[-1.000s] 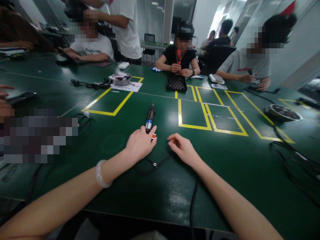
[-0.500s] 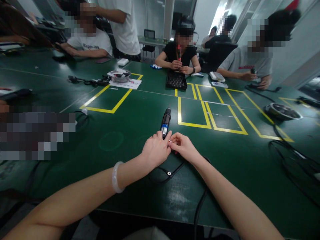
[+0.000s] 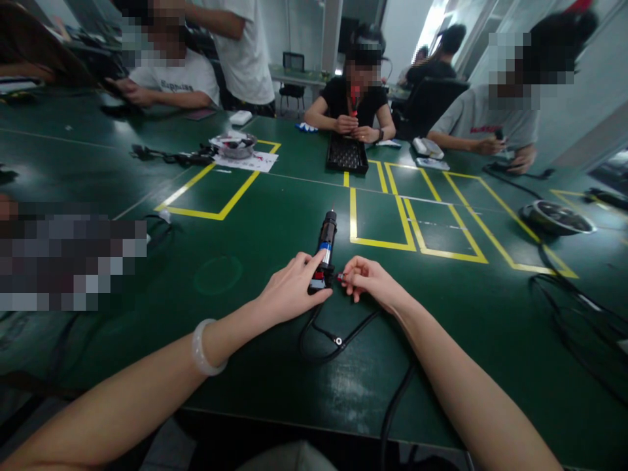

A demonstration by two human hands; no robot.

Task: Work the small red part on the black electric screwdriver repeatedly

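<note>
On the green table a black cylindrical tool lies with its narrow tip pointing away from me. It has a blue and silver band, and red and grey parts show at its near end. My left hand holds it from the left, index finger along the band and thumb by the near end. Just right of that end, my right hand pinches a small piece with red and silver on it; its kind is too small to tell. A black cable with a small round metal end loops below my hands.
Yellow tape rectangles mark the table. A black tray stands before a person across from me. A metal bowl and cables lie right; a clear bowl of parts sits on paper at left. Other people sit around.
My left hand has shifted left and back, uncovering the tool's near end. My right hand has moved slightly right, and the small red piece in its fingers now shows.
</note>
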